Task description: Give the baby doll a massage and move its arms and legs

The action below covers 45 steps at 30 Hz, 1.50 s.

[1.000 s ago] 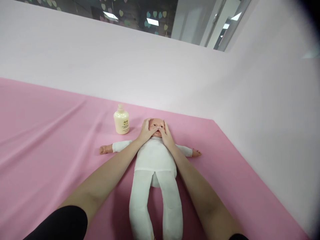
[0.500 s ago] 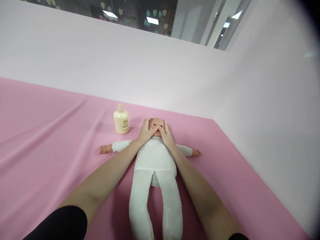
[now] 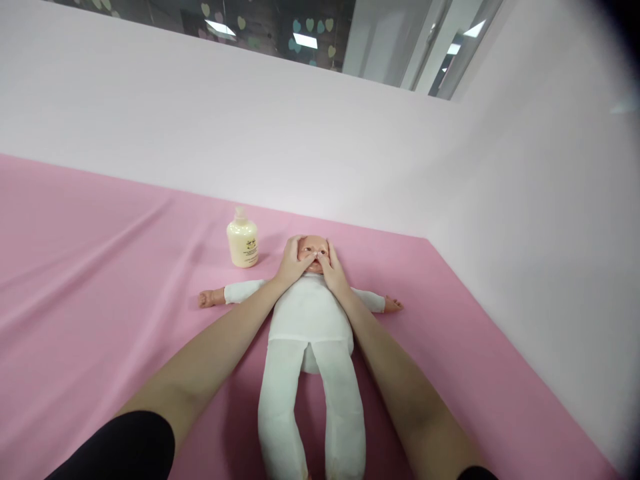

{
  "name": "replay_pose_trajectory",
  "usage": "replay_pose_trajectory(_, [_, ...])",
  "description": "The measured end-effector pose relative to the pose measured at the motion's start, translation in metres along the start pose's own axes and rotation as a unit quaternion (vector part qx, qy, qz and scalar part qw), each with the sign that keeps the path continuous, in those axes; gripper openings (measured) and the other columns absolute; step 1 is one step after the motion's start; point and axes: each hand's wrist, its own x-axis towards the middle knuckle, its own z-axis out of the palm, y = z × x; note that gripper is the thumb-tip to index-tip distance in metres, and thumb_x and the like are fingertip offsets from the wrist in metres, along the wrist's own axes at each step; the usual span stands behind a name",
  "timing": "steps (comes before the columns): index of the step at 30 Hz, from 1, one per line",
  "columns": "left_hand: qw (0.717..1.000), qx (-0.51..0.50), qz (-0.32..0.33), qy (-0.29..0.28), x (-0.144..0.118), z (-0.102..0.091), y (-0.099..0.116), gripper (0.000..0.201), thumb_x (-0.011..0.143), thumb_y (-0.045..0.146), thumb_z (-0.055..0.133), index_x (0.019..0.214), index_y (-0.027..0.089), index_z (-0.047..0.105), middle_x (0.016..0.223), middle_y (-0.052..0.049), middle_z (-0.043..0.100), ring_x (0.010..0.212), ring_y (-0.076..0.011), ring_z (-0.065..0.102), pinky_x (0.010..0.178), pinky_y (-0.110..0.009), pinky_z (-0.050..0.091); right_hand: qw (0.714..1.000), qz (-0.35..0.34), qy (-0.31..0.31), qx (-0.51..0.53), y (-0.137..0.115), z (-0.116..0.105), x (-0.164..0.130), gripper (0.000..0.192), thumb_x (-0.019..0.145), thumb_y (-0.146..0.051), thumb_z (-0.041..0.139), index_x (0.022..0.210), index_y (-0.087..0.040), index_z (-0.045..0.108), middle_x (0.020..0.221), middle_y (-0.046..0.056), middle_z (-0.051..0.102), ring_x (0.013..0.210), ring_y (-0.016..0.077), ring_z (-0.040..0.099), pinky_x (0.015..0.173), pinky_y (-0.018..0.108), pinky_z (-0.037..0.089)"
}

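A baby doll [image 3: 311, 310] in a white top and white trousers lies on its back, arms spread to both sides and legs toward me. My left hand [image 3: 291, 262] cups the left side of its head, and my right hand [image 3: 333, 265] cups the right side. Both thumbs rest on the doll's face beside the nose, their tips almost meeting. The remaining fingers wrap along the sides of the head and are partly hidden. The doll's eyes and forehead show between my hands.
A pale yellow pump bottle [image 3: 243, 241] stands left of the doll's head. The pink sheet [image 3: 125, 267] beneath has creases on the left. A white wall [image 3: 250, 147] rises behind, with another [image 3: 550, 200] on the right. Above is a window [image 3: 270, 30] with heart shapes.
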Motion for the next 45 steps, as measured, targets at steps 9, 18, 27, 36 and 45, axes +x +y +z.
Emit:
replay_pose_trajectory(9, [1.0, 0.001, -0.006, -0.002, -0.0002, 0.0001, 0.0016, 0.047, 0.077, 0.035, 0.062, 0.116, 0.019, 0.042, 0.117, -0.011, 0.05, 0.112, -0.0245, 0.048, 0.099, -0.044, 0.038, 1.0, 0.001, 0.0, 0.001, -0.001, -0.0002, -0.0002, 0.074, 0.083, -0.055, 0.044, 0.145, -0.023, 0.022, 0.15, 0.002, 0.028, 0.139, 0.0171, 0.025, 0.115, 0.034, 0.018])
replay_pose_trajectory(18, [1.0, -0.002, 0.001, -0.011, -0.0008, -0.001, 0.001, 0.045, 0.078, 0.032, 0.06, 0.118, 0.019, 0.042, 0.118, -0.01, 0.049, 0.114, -0.0242, 0.047, 0.101, -0.043, 0.037, 1.0, -0.002, 0.0, -0.009, -0.0002, -0.001, -0.0008, 0.079, 0.081, -0.058, 0.049, 0.145, -0.023, 0.021, 0.149, 0.004, 0.031, 0.138, 0.0174, 0.028, 0.115, 0.033, 0.02])
replay_pose_trajectory(27, [1.0, -0.001, 0.011, -0.012, -0.0013, -0.0016, 0.0007, 0.043, 0.08, 0.031, 0.058, 0.118, 0.019, 0.041, 0.118, -0.01, 0.049, 0.113, -0.0238, 0.046, 0.101, -0.044, 0.037, 1.0, 0.001, 0.004, -0.008, 0.0044, -0.0005, 0.0014, 0.078, 0.08, -0.059, 0.049, 0.145, -0.026, 0.021, 0.149, 0.002, 0.029, 0.138, 0.0181, 0.027, 0.115, 0.035, 0.019])
replay_pose_trajectory(36, [1.0, -0.004, 0.002, -0.016, -0.0014, -0.002, 0.0031, 0.042, 0.08, 0.03, 0.056, 0.117, 0.019, 0.041, 0.118, -0.011, 0.048, 0.113, -0.024, 0.046, 0.101, -0.044, 0.036, 1.0, 0.006, 0.009, -0.02, -0.0008, -0.0011, -0.0003, 0.076, 0.08, -0.057, 0.05, 0.145, -0.026, 0.023, 0.148, 0.002, 0.032, 0.137, 0.0189, 0.03, 0.115, 0.036, 0.02])
replay_pose_trajectory(45, [1.0, -0.004, -0.001, -0.018, -0.0018, -0.0024, 0.0045, 0.041, 0.081, 0.03, 0.055, 0.117, 0.019, 0.041, 0.119, -0.011, 0.048, 0.114, -0.0236, 0.045, 0.101, -0.043, 0.036, 1.0, 0.004, 0.011, -0.023, 0.0047, -0.0007, 0.0022, 0.077, 0.08, -0.057, 0.05, 0.145, -0.025, 0.023, 0.148, 0.003, 0.032, 0.137, 0.0191, 0.029, 0.115, 0.035, 0.02])
